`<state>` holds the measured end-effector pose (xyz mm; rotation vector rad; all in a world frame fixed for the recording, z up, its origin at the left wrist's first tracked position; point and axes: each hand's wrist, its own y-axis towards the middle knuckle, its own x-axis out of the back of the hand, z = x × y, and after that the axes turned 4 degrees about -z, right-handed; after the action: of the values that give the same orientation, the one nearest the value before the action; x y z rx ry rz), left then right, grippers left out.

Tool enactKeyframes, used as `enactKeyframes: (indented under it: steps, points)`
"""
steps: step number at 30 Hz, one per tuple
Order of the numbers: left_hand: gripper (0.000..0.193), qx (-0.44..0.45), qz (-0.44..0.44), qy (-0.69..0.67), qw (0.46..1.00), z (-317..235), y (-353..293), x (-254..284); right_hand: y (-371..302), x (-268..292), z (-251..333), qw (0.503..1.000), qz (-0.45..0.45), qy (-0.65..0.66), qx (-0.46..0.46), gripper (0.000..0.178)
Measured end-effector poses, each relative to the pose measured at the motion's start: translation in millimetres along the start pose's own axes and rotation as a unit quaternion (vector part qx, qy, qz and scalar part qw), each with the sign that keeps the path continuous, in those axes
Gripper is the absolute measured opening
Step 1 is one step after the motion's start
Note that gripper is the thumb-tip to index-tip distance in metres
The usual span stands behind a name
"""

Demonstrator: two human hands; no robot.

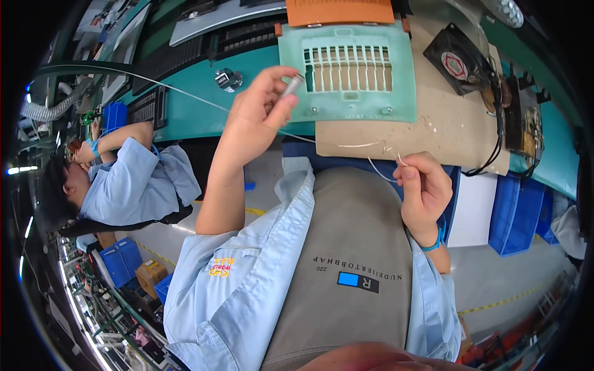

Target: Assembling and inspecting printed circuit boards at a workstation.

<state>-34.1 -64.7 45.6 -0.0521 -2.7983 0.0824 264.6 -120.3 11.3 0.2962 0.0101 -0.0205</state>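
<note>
My left hand [257,102] is raised at the near left corner of a pale green slotted fixture [371,108]. Its thumb and fingers pinch a short silvery cylinder [292,86], whose exact kind I cannot make out. Lower and to the right, my right hand [426,188] is closed, with thumb and forefinger on a thin silvery wire [362,146]. The wire bends and loops just before those fingertips, over the front edge of a brown board [408,137]. A blue band [440,234] circles my right wrist.
An orange flap [340,11] adjoins the fixture's far edge. A black fan [455,60] with cables sits at the right. A small tally counter [228,80] stands on the green bench [192,111]. At left, another person [139,179] works; blue bins [518,213] stand below right.
</note>
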Motion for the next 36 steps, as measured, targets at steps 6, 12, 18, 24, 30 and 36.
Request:
enactKeyframes:
  steps: [6, 12, 18, 24, 30, 36]
  points:
    - [0.065, -0.098, -0.178, 0.346, 0.916, 42, 36, 18, -1, -1, 3, 1.0, 0.014, -0.019, 0.009, 0.013]
    - [0.071, -0.055, -0.181, 0.457, 0.869, 64, 52, 7, 3, 0, 8, 0.999, 0.031, -0.033, 0.026, 0.011]
    - [0.074, -0.084, -0.163, 0.481, 0.857, 75, 56, 4, -2, 1, 6, 0.999, 0.009, -0.03, 0.012, 0.01]
    - [0.069, -0.22, -0.269, 0.37, 0.861, 51, 34, 7, 2, 3, 4, 0.999, 0.012, -0.041, 0.024, 0.009]
    - [0.043, -0.218, -0.203, 0.133, 0.945, 3, -9, -38, 5, -2, -2, 0.999, 0.019, -0.02, 0.04, 0.011]
    - [0.025, -0.1, 0.06, -0.05, 0.992, -26, -30, -67, 5, -5, -4, 0.997, 0.041, -0.016, 0.07, 0.013]
